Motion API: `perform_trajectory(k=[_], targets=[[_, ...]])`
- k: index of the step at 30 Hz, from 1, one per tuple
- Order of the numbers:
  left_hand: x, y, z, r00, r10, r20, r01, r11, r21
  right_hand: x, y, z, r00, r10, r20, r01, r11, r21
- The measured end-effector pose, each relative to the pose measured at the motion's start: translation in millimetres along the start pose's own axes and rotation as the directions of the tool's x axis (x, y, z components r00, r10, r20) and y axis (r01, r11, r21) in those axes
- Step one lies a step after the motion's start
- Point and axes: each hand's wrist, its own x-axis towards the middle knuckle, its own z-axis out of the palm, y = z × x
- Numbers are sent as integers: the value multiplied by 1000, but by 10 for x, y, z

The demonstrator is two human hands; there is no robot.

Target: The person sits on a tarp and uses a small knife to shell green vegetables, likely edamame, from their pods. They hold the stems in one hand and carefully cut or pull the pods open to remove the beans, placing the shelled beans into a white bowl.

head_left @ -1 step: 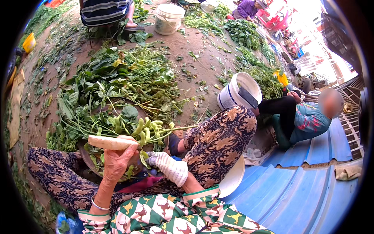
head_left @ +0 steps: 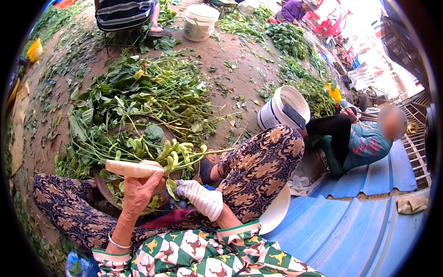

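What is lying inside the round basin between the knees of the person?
In the basin lie leafy stalks with green pods. The left hand and the gloved right hand cover its near part, so its bottom cannot be seen.

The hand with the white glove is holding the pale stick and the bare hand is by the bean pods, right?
Not quite. In the head view the bare left hand holds the pale stick; the white-gloved right hand is by the bean pods.

No packages, labels, signs, screens visible
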Motion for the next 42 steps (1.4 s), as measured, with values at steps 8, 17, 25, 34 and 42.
perform_trajectory(k=[8, 17, 25, 34, 42], targets=[[-6, 9, 50, 1000, -24, 10, 25, 999, -35, -24, -78, -51, 994, 110, 23, -111, 991, 72], [-4, -56, -63, 992, 118, 44, -118, 993, 1, -286, -376, 123, 946, 252, 202, -233, 966, -114], [27, -213, -105, 830, 477, 288, -547, 798, 254, -138, -342, -69, 981, 185, 65, -196, 948, 252], [-80, -90, -47, 881, 461, 107, -459, 779, 428, 10, -357, -116, 978, 207, -30, -208, 978, -25], [-232, -93, -68, 987, -127, -100, 115, 986, -119, 106, -105, 58, 987, -77, -143, -26, 795, -607]])
